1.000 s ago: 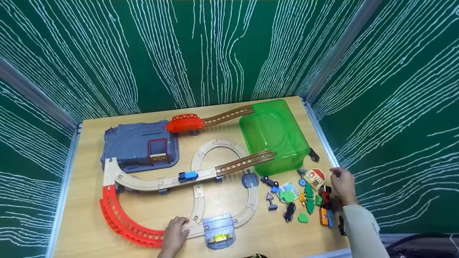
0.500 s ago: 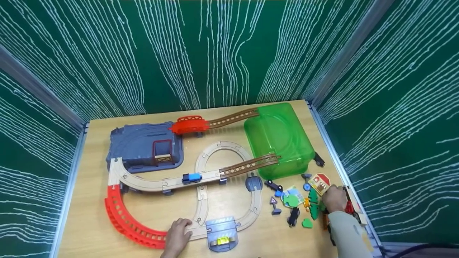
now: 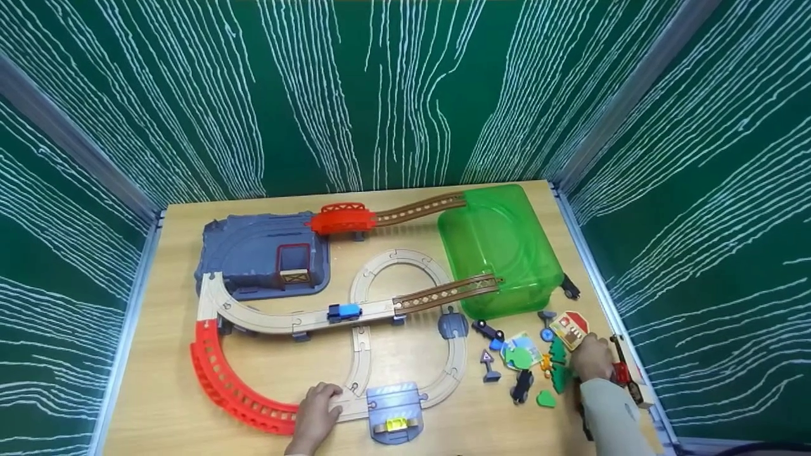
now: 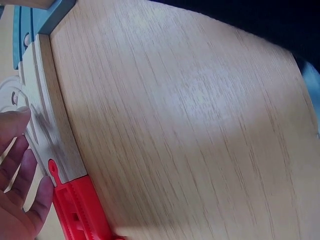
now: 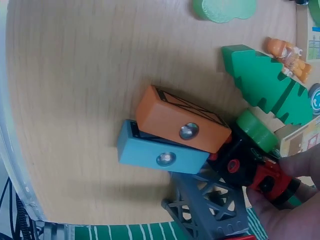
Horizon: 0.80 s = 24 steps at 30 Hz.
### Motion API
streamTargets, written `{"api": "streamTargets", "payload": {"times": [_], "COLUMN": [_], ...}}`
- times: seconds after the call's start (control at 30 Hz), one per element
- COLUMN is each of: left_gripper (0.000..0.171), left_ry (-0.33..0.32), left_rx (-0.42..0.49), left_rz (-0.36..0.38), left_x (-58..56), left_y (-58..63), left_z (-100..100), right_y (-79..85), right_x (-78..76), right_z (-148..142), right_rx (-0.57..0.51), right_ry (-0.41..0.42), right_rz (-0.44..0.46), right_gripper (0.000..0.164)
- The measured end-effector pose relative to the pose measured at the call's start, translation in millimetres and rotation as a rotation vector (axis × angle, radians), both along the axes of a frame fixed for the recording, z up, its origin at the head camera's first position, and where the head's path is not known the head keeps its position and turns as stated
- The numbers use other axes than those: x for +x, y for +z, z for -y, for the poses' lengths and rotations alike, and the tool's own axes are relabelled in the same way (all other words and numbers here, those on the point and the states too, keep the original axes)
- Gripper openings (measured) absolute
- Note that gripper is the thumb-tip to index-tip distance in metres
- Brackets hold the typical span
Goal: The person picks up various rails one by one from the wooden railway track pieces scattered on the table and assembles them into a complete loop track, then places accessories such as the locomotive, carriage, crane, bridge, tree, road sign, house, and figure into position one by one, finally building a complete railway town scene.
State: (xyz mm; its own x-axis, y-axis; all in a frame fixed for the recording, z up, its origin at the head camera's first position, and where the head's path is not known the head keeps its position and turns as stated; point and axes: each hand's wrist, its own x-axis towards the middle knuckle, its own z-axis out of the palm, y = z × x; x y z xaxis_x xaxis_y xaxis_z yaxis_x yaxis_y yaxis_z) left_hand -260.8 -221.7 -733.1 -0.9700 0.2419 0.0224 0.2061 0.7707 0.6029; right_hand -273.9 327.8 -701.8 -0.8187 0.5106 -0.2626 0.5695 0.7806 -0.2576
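Observation:
My left hand [image 3: 317, 415] rests at the front on a pale wooden track piece [image 4: 47, 115]. Its fingers are relaxed and lie beside the joint with the red curved track [image 4: 82, 205]. At the right, among loose toys, my right hand [image 3: 592, 358] reaches down; the head view hides what it touches. The right wrist view has its thumb and fingers [image 5: 270, 207] pinching a black and red toy locomotive [image 5: 245, 160]. Against the locomotive lie an orange block [image 5: 175, 117] and a blue block [image 5: 160, 152], each with a metal dome. A grey lattice piece [image 5: 212, 200] sits below them.
A green tub [image 3: 500, 247] and a grey hill base [image 3: 253, 244] support raised track. A blue toy vehicle [image 3: 345, 311] stands on it. Green trees [image 3: 557, 367], a house panel [image 3: 572, 326] and signs [image 3: 488, 367] lie around the right hand. A red crane-like toy [image 3: 624, 373] borders the table edge.
My right hand has moved down and left from the table's right edge onto the locomotive. The red crane-like toy is now uncovered beside it. The left hand has stayed on the track.

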Motion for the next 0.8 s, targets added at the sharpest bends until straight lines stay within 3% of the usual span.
{"api": "streamTargets", "payload": {"times": [0.17, 0.5, 0.8], "left_gripper": [0.028, 0.029, 0.029], "left_ry": [-0.017, -0.015, -0.005], "left_rx": [-0.002, 0.000, -0.004], "left_rz": [-0.010, -0.009, -0.021], "left_x": [-1.4, 0.5, 3.1], "left_y": [-1.0, -3.8, -2.2], "left_z": [0, 1, 2], "right_y": [3.4, 19.2, 45.4], "right_x": [2.3, -0.8, -6.9], "right_z": [2, 5, 5], "right_rx": [0.006, 0.042, 0.005], "right_ry": [-0.007, 0.027, 0.031], "right_rz": [0.005, -0.214, -0.292], "right_gripper": [0.038, 0.018, 0.026]}}
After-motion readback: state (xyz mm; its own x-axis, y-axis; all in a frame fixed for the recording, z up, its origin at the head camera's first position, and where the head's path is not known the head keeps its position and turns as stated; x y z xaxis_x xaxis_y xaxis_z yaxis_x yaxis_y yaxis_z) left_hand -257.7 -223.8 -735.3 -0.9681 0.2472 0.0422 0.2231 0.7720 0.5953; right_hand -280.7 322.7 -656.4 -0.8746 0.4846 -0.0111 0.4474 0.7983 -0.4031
